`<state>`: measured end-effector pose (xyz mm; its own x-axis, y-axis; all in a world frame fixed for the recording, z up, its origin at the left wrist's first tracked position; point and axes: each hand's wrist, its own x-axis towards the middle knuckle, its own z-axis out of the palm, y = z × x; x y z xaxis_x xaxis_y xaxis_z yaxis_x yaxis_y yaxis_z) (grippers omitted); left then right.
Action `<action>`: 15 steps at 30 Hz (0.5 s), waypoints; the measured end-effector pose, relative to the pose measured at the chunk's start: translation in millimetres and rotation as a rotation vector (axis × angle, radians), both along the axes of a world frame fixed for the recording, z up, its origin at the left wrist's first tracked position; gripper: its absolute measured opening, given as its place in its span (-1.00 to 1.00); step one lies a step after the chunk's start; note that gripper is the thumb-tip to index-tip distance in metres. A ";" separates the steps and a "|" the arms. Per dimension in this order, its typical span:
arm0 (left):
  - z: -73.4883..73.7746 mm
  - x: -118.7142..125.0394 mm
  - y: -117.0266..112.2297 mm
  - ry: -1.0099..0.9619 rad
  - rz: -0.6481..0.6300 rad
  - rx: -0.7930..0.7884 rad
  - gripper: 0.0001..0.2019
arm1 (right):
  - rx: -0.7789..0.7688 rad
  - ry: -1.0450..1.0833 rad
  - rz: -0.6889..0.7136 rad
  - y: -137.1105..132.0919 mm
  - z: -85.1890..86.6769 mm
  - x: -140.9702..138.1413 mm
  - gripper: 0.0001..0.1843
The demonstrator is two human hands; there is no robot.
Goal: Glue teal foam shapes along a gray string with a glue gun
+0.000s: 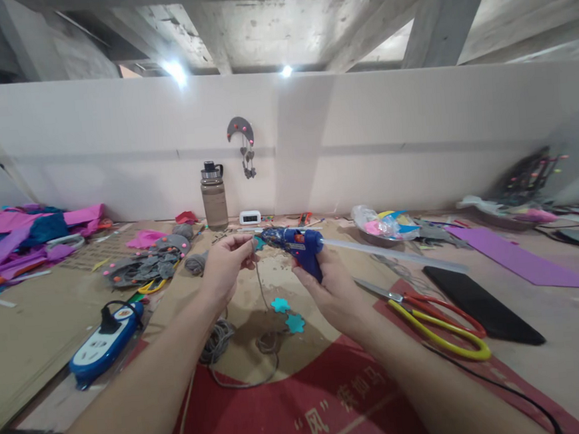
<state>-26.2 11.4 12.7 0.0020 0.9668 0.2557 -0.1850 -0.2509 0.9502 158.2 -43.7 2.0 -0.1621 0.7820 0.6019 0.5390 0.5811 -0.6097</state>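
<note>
My right hand (331, 290) is closed round the grip of a blue hot glue gun (295, 243), with a clear glue stick (397, 254) jutting from its back to the right. The nozzle points left at a small teal piece pinched in my left hand (225, 262), held above the table. A grey cord (261, 293) hangs from that pinch down to loose coils (219, 339) on the table. Two teal felt flowers (287, 314) lie on the cardboard just below both hands.
Scissors with red and yellow handles (438, 325) and a black flat slab (481, 302) lie to the right. A blue and white power strip (103, 338) sits at the left. A water bottle (214, 196), a small clock (249, 217), grey felt pieces (143, 265) and purple sheets (513, 259) lie further back.
</note>
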 end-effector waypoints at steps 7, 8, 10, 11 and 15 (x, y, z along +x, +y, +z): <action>0.0 -0.3 -0.1 -0.005 -0.003 -0.007 -0.73 | 0.038 -0.010 -0.030 -0.4 -0.1 -0.7 -0.69; 0.0 -0.3 -0.1 -0.005 -0.004 -0.005 -0.73 | 0.038 -0.009 -0.029 -0.5 0.0 -0.9 -0.68; 0.1 -0.3 -0.4 -0.004 -0.008 -0.004 -0.74 | 0.037 -0.007 -0.024 -0.7 0.4 -1.1 -0.67; 0.4 -0.4 -0.7 -0.004 -0.008 -0.004 -0.74 | 0.035 -0.003 -0.022 -0.7 0.5 -1.1 -0.67; 2.4 -1.4 -1.8 -0.011 -0.008 0.003 -0.75 | 0.008 0.024 -0.012 -0.8 0.9 -1.0 -0.71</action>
<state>-27.6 9.6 15.1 0.0065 0.9660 0.2585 -0.1972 -0.2522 0.9474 157.2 -44.5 2.9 -0.1388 0.7787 0.6118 0.5313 0.5799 -0.6176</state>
